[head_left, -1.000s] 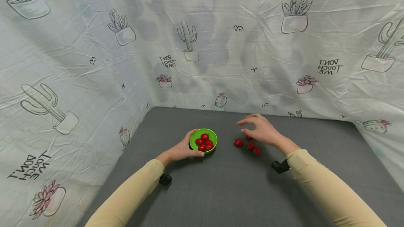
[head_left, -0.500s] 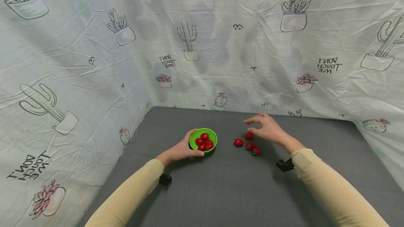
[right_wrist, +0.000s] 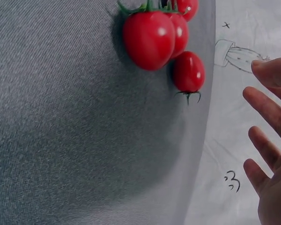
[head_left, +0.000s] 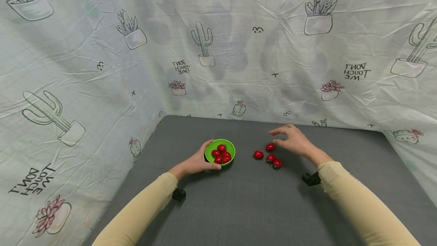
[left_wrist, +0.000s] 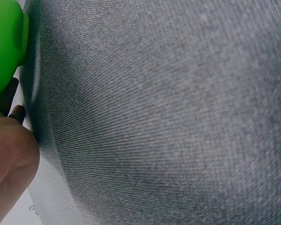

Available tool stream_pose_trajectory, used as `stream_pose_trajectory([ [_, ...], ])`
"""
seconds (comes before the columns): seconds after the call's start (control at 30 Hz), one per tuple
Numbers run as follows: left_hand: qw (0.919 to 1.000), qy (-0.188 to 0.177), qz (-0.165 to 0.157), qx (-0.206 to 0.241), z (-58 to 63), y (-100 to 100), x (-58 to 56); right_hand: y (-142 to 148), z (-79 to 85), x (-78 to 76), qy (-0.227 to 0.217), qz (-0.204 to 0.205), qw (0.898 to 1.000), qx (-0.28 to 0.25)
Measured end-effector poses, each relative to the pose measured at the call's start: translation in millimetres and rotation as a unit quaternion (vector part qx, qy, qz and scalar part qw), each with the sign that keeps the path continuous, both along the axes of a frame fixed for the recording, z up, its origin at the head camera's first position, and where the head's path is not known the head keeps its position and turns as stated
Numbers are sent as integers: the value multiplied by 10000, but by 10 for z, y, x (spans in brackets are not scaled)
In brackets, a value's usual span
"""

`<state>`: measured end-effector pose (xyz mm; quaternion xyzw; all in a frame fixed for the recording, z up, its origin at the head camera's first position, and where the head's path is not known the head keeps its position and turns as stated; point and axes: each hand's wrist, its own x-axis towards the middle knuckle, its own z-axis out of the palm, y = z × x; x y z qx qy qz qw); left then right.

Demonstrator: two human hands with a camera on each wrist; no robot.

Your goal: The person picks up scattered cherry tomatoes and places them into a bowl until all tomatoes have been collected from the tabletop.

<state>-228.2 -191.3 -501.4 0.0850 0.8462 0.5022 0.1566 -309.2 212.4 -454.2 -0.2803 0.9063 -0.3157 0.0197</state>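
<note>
On the left of the grey tabletop sits a small green bowl (head_left: 231, 149) with several red cherry tomatoes (head_left: 222, 148) in it. My left hand (head_left: 198, 161) holds the bowl from its left side, thumb at the near edge and fingers along the far side. To the bowl's right lie several loose tomatoes: one cherry tomato (head_left: 258, 155) nearest the bowl, another tomato (head_left: 270, 147) farther back, and two touching tomatoes (head_left: 277, 163) in front. Above and right of them my right hand (head_left: 294, 140) hovers, fingers spread and bent slightly, holding nothing. Green stems show on the tomatoes (right_wrist: 149, 41) in the right wrist view.
The grey cloth-covered table (head_left: 235, 208) extends around the bowl and tomatoes. A pale curtain (head_left: 239, 48) printed with potted cacti hangs along the back and left side. Black wrist mounts (head_left: 311, 179) hang below both sleeves.
My right hand has moved right, away from the bowl, bringing the far tomato into full view. The left hand and the bowl stay where they were.
</note>
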Motion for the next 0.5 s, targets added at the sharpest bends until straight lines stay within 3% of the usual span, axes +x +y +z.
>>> stream_pose_trajectory([
  [0.5,10000,-48,-43,54,2,-14,-4,27,-174,-52,-377,-75,9988,287],
])
